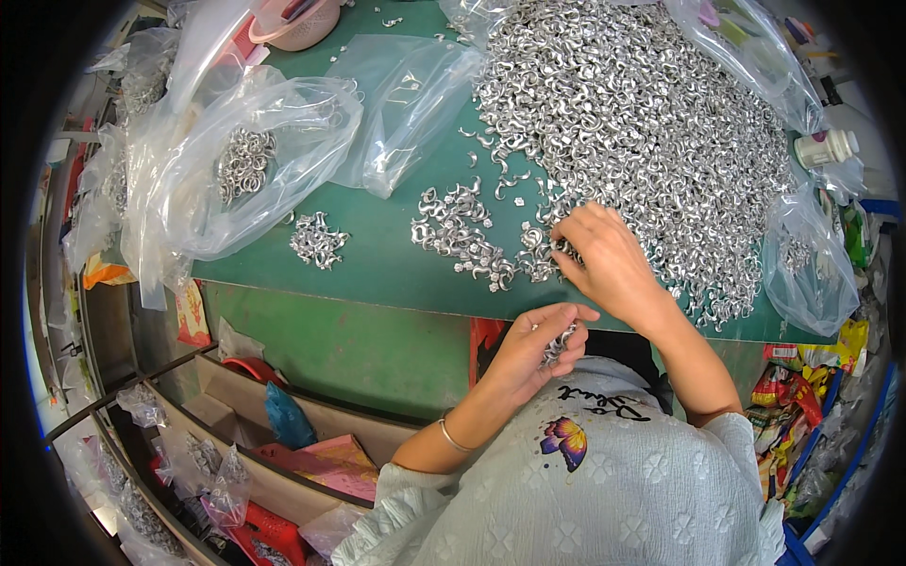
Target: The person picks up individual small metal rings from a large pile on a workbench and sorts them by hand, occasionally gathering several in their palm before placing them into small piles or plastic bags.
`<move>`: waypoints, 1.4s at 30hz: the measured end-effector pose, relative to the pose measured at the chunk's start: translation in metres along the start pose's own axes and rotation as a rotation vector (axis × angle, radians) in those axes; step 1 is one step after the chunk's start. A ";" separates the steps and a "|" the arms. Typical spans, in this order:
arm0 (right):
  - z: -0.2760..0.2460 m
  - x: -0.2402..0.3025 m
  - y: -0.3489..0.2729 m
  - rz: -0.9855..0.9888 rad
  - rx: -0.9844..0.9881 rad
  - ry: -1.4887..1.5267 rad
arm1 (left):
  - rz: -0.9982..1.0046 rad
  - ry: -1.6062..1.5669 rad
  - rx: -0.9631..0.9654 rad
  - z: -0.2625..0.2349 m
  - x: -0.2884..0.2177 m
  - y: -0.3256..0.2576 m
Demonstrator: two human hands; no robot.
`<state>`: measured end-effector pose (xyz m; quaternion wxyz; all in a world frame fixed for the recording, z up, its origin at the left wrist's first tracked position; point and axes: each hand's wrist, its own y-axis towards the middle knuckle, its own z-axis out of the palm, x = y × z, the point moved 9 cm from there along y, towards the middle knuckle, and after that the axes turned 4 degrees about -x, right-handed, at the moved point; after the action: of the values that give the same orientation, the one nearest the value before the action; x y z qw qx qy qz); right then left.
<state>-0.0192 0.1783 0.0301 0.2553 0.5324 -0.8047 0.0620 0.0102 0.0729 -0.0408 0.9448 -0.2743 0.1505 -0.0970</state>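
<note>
My left hand (543, 351) is cupped closed in front of the table's edge, with several small curved silver metal pieces (559, 347) in its palm. Over the near left edge of a big heap (642, 123) of the same pieces, my right hand (606, 262) reaches down with bent fingers. Its fingertips touch the pieces there; what lies between them is hidden. A loose group of pieces (462, 231) spreads to the left of that hand. Farther left sits a smaller pile (318, 241).
Clear plastic bags lie on the green table (377, 283); one bag (283, 179) holds metal rings (247, 162). A pink basket (300, 26) stands at the far left, a white bottle (827, 148) at the right. Below left is an open drawer (226, 401) with a blue bag (288, 417).
</note>
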 end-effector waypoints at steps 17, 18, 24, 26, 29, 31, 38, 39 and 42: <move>0.002 0.002 -0.002 -0.061 0.049 0.064 | 0.024 0.021 -0.001 -0.002 -0.004 0.000; 0.001 0.004 -0.002 -0.069 0.049 0.064 | 0.026 0.022 -0.004 -0.002 -0.004 0.000; 0.004 -0.030 -0.005 0.324 0.056 0.751 | 0.042 -0.001 -0.008 -0.002 -0.005 0.000; 0.013 -0.041 -0.012 0.544 0.063 1.223 | 0.064 -0.009 -0.012 -0.002 -0.007 0.000; 0.014 -0.039 -0.012 0.554 0.075 1.763 | 0.111 -0.023 -0.084 -0.004 -0.013 0.001; 0.013 -0.024 -0.015 0.533 0.156 1.708 | 0.135 -0.059 -0.222 -0.003 -0.019 0.000; -0.014 0.040 -0.028 -0.081 0.326 0.780 | 0.118 -0.304 -0.273 -0.012 -0.012 0.001; -0.016 0.036 -0.027 -0.056 0.357 0.865 | 0.126 -0.291 -0.286 -0.011 -0.012 0.002; -0.026 -0.003 -0.026 0.225 0.153 1.105 | 0.149 -0.168 -0.169 -0.012 -0.010 0.007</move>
<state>0.0140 0.1797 0.0465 0.5911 0.3489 -0.5963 0.4162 -0.0028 0.0752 -0.0517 0.9322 -0.3481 0.0983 0.0098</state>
